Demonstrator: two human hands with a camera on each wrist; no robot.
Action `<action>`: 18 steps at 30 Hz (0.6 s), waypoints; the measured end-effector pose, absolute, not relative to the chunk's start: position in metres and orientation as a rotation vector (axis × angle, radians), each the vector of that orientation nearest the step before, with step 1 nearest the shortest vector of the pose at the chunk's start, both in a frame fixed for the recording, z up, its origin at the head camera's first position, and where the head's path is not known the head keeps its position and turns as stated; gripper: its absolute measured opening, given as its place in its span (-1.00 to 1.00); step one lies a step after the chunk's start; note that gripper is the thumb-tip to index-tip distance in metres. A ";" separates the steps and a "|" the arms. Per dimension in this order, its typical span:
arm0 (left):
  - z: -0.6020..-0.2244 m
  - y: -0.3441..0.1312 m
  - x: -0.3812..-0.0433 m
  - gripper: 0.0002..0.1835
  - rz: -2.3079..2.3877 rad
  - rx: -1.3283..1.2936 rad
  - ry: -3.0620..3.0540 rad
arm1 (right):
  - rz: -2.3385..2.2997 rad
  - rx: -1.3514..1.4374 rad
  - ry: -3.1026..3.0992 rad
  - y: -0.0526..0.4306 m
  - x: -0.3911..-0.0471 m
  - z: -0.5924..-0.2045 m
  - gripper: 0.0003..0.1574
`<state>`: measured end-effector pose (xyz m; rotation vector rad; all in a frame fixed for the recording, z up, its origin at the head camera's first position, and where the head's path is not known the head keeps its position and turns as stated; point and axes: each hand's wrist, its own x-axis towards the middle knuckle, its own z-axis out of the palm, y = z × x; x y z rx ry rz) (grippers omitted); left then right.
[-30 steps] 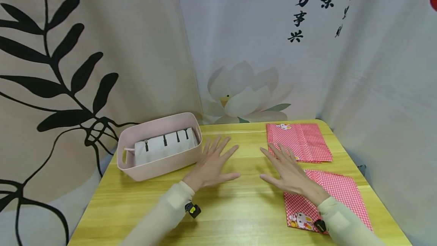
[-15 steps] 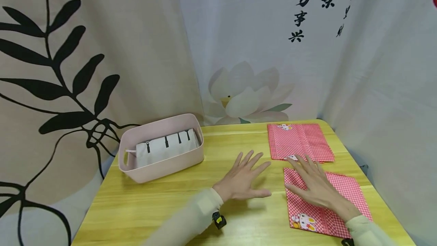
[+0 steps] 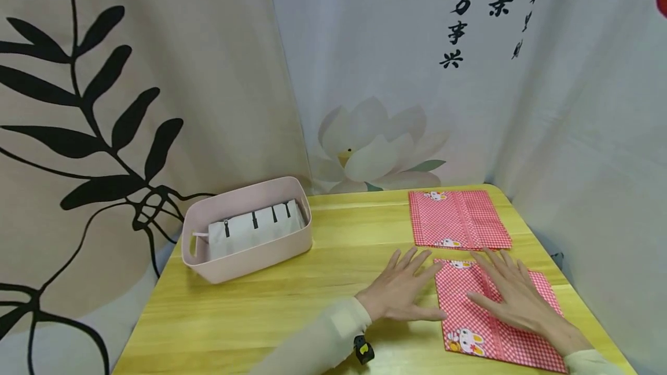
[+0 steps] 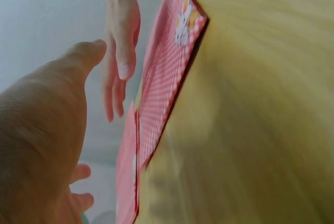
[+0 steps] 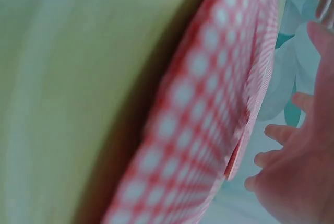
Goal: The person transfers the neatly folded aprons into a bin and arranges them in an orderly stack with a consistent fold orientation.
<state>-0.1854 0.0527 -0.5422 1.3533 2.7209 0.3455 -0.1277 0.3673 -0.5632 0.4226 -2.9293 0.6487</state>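
Observation:
Two flat, folded red-and-white checked fabric pieces with rabbit prints lie at the table's right side, a far one [image 3: 458, 219] and a near one [image 3: 469, 317]. Above the near piece, my right hand [image 3: 521, 302] spreads its fingers and holds nothing; the right wrist view shows it apart from the fabric. My left hand [image 3: 398, 291] is also spread, palm down, just left of the near piece, with its thumb tip overlapping that edge in the head view. In the left wrist view, the left hand [image 4: 47, 125] stands off from the fabric.
A pink plastic basket [image 3: 245, 265] stands at the table's back left. Inside it lies a white fabric item [image 3: 266, 230] with several dark zipper pulls. Printed curtains [image 3: 365, 45] hang behind the wooden table [image 3: 260, 323].
Both hands have moved right and toward the person. The left has left the basket's side for the near fabric piece; the right has gone over that piece. The fabric pieces stay in place.

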 end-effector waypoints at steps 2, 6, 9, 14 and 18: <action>-0.543 0.060 -0.182 0.11 0.312 1.360 2.717 | 0.646 0.416 -2.915 0.374 -0.126 -0.568 0.25; -0.547 0.074 -0.175 0.12 0.248 1.374 2.722 | 0.649 0.376 -2.900 0.387 -0.121 -0.576 0.24; -0.549 0.083 -0.169 0.13 0.192 1.368 2.731 | 0.649 0.328 -2.935 0.394 -0.119 -0.576 0.22; -0.551 0.094 -0.160 0.13 0.080 1.337 2.730 | 0.634 0.276 -2.990 0.403 -0.114 -0.573 0.21; -0.553 0.100 -0.157 0.12 0.040 1.315 2.727 | 0.626 0.261 -2.996 0.409 -0.112 -0.576 0.20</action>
